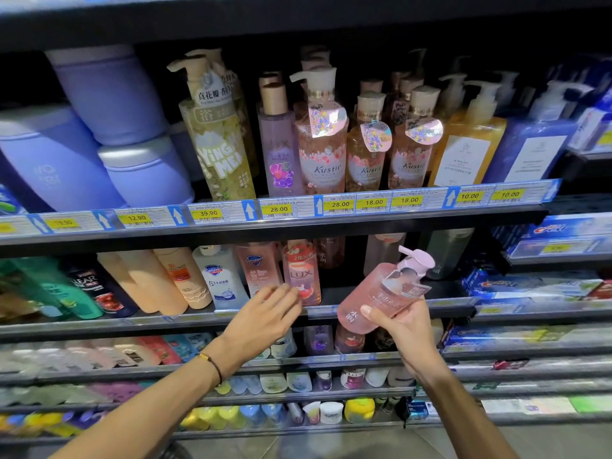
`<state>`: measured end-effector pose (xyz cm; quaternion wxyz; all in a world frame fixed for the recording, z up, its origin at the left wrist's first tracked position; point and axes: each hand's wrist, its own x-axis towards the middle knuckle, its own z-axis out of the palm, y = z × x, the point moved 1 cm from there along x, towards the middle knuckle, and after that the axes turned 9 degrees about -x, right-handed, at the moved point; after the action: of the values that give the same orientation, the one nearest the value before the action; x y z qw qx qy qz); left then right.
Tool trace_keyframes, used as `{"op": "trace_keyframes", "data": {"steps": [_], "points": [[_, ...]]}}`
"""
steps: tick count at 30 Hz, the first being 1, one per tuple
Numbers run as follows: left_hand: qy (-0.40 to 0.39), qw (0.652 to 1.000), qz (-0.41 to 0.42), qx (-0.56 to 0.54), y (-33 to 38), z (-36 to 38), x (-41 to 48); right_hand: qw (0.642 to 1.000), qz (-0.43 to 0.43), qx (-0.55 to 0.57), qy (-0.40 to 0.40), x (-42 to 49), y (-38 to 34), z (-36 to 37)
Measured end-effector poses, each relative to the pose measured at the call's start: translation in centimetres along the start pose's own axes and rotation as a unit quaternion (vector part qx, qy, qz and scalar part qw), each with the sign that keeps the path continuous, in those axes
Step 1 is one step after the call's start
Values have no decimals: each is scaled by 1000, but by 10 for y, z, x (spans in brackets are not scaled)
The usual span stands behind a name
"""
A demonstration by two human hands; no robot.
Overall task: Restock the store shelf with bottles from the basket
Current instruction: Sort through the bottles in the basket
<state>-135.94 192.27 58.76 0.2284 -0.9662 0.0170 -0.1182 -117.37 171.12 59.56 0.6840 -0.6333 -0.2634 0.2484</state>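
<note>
My right hand grips a pink pump bottle by its base, tilted with the pump pointing up and to the right, in front of a gap on the second shelf. My left hand reaches with straight fingers to the pink LUX bottle standing on that shelf, fingertips touching its lower part. A pink Safeguard bottle stands just left of it. No basket is in view.
The upper shelf carries Kustie pump bottles, a yellow-green bottle and purple jugs. Toothpaste boxes fill the right side. Lower shelves hold several small bottles. Darker bottles stand deep behind the gap.
</note>
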Motion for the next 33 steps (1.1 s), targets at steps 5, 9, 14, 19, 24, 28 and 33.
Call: {"op": "trace_keyframes", "data": {"steps": [5,9,14,19,24,28,33], "points": [[-60,984,-158,-54,6,28,-38,998,-57,-34,-5,11,-9,4],[-104,965,-221,-95,12,37,-52,985,-100,-133,-44,32,-6,10],[-118,957,-242,-108,19,40,-62,976,-96,-189,-59,54,2,20],[-140,948,-260,-117,24,43,-60,969,-34,-235,-63,69,18,21],[-146,940,-279,-135,28,47,-58,959,28,-261,-103,90,27,29],[-147,934,-297,-136,37,48,-52,940,42,-318,-119,100,35,35],[-170,924,-320,-120,49,46,-42,931,20,-346,-117,91,31,35]]}}
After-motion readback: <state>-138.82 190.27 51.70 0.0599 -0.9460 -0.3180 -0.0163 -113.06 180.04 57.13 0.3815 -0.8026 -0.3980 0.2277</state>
